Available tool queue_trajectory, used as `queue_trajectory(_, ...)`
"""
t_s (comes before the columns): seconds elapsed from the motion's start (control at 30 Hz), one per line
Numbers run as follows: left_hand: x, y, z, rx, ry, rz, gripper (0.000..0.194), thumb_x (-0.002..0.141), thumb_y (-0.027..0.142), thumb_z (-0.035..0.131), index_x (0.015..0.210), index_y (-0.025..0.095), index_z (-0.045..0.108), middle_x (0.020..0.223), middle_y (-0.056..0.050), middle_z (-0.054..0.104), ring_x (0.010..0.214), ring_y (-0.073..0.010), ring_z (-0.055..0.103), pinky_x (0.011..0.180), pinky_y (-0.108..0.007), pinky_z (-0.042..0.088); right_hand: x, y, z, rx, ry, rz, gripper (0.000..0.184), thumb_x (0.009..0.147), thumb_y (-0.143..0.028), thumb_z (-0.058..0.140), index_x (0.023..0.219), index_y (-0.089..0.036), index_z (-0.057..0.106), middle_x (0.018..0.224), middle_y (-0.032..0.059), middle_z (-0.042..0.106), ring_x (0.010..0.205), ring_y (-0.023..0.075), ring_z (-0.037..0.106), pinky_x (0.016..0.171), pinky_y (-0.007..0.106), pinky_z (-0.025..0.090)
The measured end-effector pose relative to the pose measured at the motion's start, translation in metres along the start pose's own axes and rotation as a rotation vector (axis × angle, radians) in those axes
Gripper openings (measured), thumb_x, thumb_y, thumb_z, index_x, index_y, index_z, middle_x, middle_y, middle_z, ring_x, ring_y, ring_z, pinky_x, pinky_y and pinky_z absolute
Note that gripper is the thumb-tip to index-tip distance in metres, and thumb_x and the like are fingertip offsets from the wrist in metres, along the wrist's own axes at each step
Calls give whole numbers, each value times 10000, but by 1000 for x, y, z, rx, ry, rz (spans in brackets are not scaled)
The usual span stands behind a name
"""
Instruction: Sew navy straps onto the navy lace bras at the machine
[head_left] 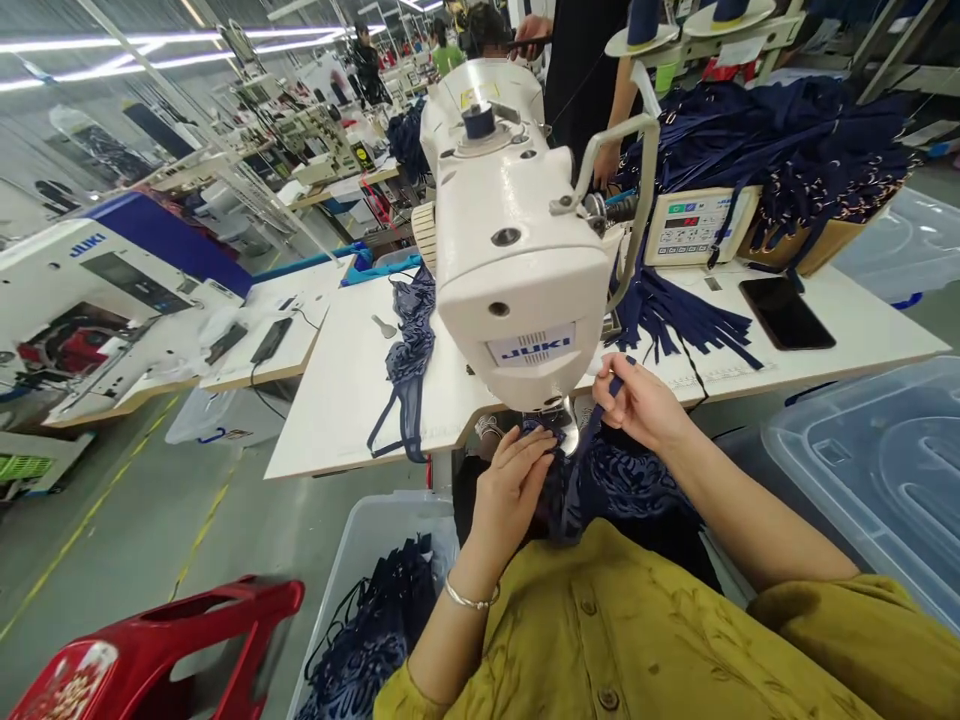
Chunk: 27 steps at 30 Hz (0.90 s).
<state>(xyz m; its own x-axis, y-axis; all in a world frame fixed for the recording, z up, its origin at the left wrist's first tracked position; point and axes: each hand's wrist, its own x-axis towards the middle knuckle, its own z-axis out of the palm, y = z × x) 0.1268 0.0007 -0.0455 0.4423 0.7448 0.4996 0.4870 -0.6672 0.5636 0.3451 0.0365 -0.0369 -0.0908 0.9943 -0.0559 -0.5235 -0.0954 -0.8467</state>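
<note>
A white sewing machine stands in front of me. Under its head, my left hand presses a piece of navy lace fabric with its fingers laid flat near the needle area. My right hand pinches a narrow navy strap just right of the machine head; the strap runs down to the fabric. The lace fabric hangs over my lap. Another navy lace garment lies on the table left of the machine. The needle itself is hidden.
On the right are bundled navy straps, a control panel and a black phone. A bin of navy garments stands at lower left, near a red stool. A clear plastic lid is at right. A person stands behind the machine.
</note>
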Motion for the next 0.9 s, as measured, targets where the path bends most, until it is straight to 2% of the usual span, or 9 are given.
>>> queue_trajectory(0.13, -1, -5, -1, -129, 26, -53, 220, 938, 169, 527, 1104, 227, 660, 1107, -32, 721, 1099, -166, 653, 1055, -410, 483, 13, 7, 0, -9, 8, -31, 372, 823, -597, 593, 808, -236, 506, 522, -59, 481, 408, 81, 340, 400, 209, 309)
queue_trajectory(0.33, 1, -4, -1, -51, -68, 50, 268, 919, 160, 565, 1165, 230, 644, 1176, -43, 693, 1183, -179, 599, 1087, -423, 445, 15, 10, -1, 58, -25, 16, 321, 842, -546, 578, 792, -240, 494, 522, -66, 433, 403, 79, 301, 391, 208, 284)
queue_trajectory(0.47, 2, -5, -1, -141, 0, -62, 221, 934, 169, 538, 1105, 227, 667, 1112, -29, 720, 1127, -165, 637, 1068, -398, 472, 11, 2, -2, 90, 30, -83, 296, 858, -527, 548, 791, -256, 452, 514, -83, 363, 379, 76, 242, 371, 203, 239)
queue_trajectory(0.6, 0, -8, 2, -175, 45, -107, 214, 938, 188, 532, 1091, 233, 674, 1097, -25, 726, 1119, -177, 644, 1054, -407, 487, 18, 12, -5, 30, 51, -67, 325, 850, -560, 524, 776, -256, 437, 506, -72, 389, 381, 86, 263, 378, 214, 248)
queue_trajectory(0.7, 1, -9, 3, -145, 4, -44, 232, 937, 175, 530, 1121, 232, 660, 1121, -33, 715, 1133, -175, 634, 1071, -416, 467, 25, 24, -8, 60, 22, -28, 294, 860, -523, 504, 767, -249, 453, 496, -57, 418, 392, 95, 283, 388, 222, 260)
queue_trajectory(0.8, 4, -6, 0, -5, -77, 79, 259, 931, 168, 539, 1163, 230, 634, 1149, -44, 700, 1164, -183, 611, 1070, -427, 457, 26, 28, -5, 55, 23, -32, 256, 872, -471, 501, 764, -245, 445, 514, -62, 414, 401, 90, 270, 396, 222, 254)
queue_trajectory(0.9, 9, 1, -5, 160, -135, 168, 282, 932, 166, 532, 1196, 230, 611, 1155, -51, 698, 1160, -195, 607, 1047, -433, 460, 18, 28, -1, -77, 53, -40, 219, 837, -427, 593, 836, -245, 472, 609, -71, 442, 426, 76, 284, 410, 221, 251)
